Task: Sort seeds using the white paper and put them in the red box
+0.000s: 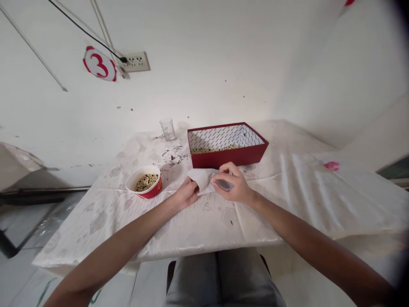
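Note:
Between my hands, just in front of the red box, is a small white pouch of thin, soft material. My left hand is closed on its left side, fingers curled round the edge. My right hand pinches the right side with thumb and fingertips. What lies inside the pouch, if anything, is hidden. Behind it stands the dark red open box, with a patterned white lining and a layer of pale and dark beads or seeds at the bottom. A red and white paper bowl to the left holds similar grains.
A clear drinking glass stands near the wall, left of the box. Dark bits lie scattered on the pale tablecloth. A pink thing is at the right. A socket strip with a black plug is on the wall.

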Tool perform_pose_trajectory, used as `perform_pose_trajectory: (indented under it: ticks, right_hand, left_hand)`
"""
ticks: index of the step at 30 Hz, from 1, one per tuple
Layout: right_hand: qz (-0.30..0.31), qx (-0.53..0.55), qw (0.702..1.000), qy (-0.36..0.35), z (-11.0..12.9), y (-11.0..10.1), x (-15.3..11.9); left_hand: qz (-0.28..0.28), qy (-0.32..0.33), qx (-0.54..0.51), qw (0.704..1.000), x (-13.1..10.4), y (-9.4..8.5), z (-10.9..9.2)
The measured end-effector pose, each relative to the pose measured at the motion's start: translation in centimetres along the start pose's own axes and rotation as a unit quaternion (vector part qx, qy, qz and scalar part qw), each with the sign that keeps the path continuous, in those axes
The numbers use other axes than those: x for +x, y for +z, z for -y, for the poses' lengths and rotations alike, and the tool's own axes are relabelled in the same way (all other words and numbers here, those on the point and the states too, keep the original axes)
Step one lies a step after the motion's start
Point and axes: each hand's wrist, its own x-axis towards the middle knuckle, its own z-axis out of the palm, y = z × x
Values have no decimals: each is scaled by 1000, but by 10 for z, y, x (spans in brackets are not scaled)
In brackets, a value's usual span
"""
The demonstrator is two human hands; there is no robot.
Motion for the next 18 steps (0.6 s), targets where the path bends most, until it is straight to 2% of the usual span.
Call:
perform_pose_trajectory:
  ticks: [5,12,18]
  right_hand:
    - [0,3,1000,24,1,4,-2]
    - [-2,46,999,20,7,-2,0]
    - [-11,58,998,36,10,-4,3]
  left_hand:
    - [15,-10,4,1000,-2,0,0]
    - [-5,-20,31,999,4,-9,6]
    - [4,-44,44,998,2,-6,4]
